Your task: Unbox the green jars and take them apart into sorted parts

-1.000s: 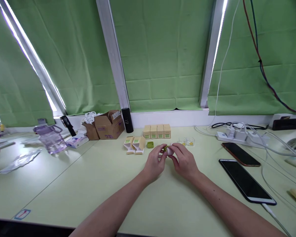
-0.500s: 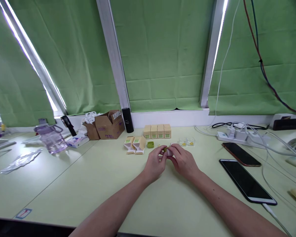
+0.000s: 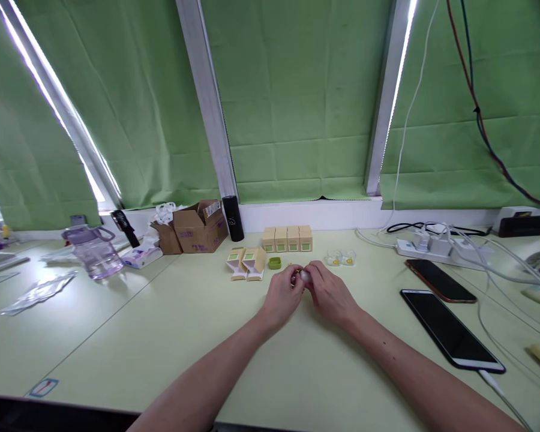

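My left hand (image 3: 282,295) and my right hand (image 3: 332,293) meet fingertip to fingertip just above the table. The left fingers are closed on a small olive-green piece, mostly hidden by them. Pinched in the right fingers is a small whitish, rounded piece (image 3: 305,276), touching or very close to the green one. Beyond the left hand lies a small green open case (image 3: 275,263). Left of it stand two opened kraft boxes (image 3: 254,261). A pair of clear round cups (image 3: 341,258) with yellow bits inside sits past the right hand.
Several closed kraft boxes (image 3: 287,239) line up at the back. A cardboard carton (image 3: 201,231), black cylinder (image 3: 233,218) and lilac water bottle (image 3: 93,255) stand left. On the right lie two phones (image 3: 450,330), a power strip (image 3: 441,255) and loose cables.
The hands have drawn slightly closer together, the right shifting a little left. Both keep their small pieces, and less of the green one shows. The boxes and cups stay put.
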Motion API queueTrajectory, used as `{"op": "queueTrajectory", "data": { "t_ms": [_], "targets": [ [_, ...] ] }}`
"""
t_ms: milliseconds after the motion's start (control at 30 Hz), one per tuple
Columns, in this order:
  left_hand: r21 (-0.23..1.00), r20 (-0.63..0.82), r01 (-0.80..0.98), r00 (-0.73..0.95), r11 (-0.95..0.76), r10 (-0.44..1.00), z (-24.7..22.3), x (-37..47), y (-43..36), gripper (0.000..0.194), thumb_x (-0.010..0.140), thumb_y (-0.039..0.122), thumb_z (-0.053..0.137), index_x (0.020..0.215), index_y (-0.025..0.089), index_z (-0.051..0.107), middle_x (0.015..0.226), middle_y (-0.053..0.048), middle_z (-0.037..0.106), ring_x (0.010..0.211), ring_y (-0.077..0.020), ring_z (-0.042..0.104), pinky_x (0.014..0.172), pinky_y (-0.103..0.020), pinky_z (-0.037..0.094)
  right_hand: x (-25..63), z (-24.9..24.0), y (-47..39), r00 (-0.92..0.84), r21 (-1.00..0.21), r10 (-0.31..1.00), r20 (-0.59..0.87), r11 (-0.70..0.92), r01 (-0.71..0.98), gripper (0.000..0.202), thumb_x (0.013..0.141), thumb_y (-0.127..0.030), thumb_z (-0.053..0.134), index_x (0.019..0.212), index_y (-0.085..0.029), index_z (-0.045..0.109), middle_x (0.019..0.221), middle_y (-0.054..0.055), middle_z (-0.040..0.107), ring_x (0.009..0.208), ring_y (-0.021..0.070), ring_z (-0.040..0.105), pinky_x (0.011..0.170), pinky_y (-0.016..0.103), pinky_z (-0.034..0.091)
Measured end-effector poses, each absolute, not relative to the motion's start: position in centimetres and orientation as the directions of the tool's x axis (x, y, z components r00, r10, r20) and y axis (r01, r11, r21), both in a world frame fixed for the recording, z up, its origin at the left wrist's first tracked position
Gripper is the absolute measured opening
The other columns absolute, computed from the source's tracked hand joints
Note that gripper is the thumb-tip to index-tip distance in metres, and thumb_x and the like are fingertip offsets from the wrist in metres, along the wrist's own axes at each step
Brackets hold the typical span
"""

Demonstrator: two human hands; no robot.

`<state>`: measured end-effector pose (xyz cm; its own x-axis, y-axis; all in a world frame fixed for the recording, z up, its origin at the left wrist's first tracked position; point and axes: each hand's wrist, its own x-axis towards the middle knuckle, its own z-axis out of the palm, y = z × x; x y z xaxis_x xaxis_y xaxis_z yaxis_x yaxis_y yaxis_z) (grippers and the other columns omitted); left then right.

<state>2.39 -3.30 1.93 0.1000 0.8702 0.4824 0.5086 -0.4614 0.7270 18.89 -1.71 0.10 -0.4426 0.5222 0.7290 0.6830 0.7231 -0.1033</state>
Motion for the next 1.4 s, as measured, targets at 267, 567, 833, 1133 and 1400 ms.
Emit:
{"op": "queueTrajectory", "data": {
  "t_ms": [267, 567, 833, 1133, 1400],
  "targets": [
    [0.760, 0.486, 0.434, 0.115, -0.484, 0.866, 2.1, 1.9, -2.7, 0.020, 0.096, 0.030, 0.057, 0.105, 0.020, 0.072, 0.097, -0.009, 0.077, 0.080, -0.0206, 0.073, 0.069, -0.033, 0.062, 19.3, -0.1, -1.5, -0.371, -0.223, 0.564, 0.738, 0.722, 0.655, 0.022, 0.102, -0.023, 0.040, 0.120, -0.021, 0.052, 0.116, 0.014, 0.062, 0.088, 0.0241, 0.065, 0.060, 0.034, 0.054],
    [0.766, 0.503, 0.338, 0.214, -0.547, 0.837, 1.6, 1.3, -3.0, 0.040, 0.085, 0.022, 0.074, 0.123, 0.023, 0.066, 0.126, -0.011, 0.070, 0.119, -0.0268, 0.066, 0.106, -0.046, 0.052, 20.0, -0.2, -1.4, -0.228, -0.571, 0.682, 0.695, 0.717, 0.400, 0.018, 0.100, -0.036, 0.054, 0.113, -0.024, 0.059, 0.112, 0.010, 0.066, 0.093, 0.0232, 0.065, 0.082, 0.040, 0.058],
    [0.899, 0.408, 0.114, 0.134, -0.423, 0.903, 2.1, 2.8, -3.0, 0.040, 0.083, 0.036, 0.080, 0.113, 0.017, 0.063, 0.113, -0.012, 0.072, 0.104, -0.0234, 0.072, 0.096, -0.041, 0.058, 18.9, -0.1, -1.6, -0.089, -0.769, 0.796, 0.599, 0.602, 0.213, 0.029, 0.098, -0.048, 0.056, 0.109, -0.022, 0.062, 0.105, 0.008, 0.070, 0.092, 0.0227, 0.067, 0.083, 0.039, 0.057],
    [0.922, 0.388, -0.032, 0.046, -0.387, 0.921, 0.8, 1.9, -1.7, 0.047, 0.077, 0.030, 0.084, 0.115, 0.017, 0.061, 0.116, -0.014, 0.071, 0.107, -0.0234, 0.070, 0.099, -0.042, 0.057, 20.2, -0.7, 0.9, 0.024, -0.867, 0.937, 0.348, 0.331, -0.371, 0.047, 0.086, -0.064, 0.067, 0.103, -0.019, 0.067, 0.100, 0.011, 0.075, 0.089, 0.0265, 0.073, 0.074, 0.041, 0.059],
    [0.902, 0.407, -0.128, -0.070, -0.413, 0.911, 0.9, 1.3, -1.0, 0.052, 0.076, 0.029, 0.085, 0.120, 0.017, 0.060, 0.120, -0.014, 0.070, 0.114, -0.0252, 0.067, 0.105, -0.043, 0.052, 20.6, 0.0, 0.2, -0.110, -0.759, 0.974, 0.200, 0.083, -0.645, 0.036, 0.077, -0.054, 0.083, 0.091, -0.022, 0.072, 0.103, 0.008, 0.077, 0.095, 0.0239, 0.073, 0.070, 0.032, 0.058]
  ]
}}
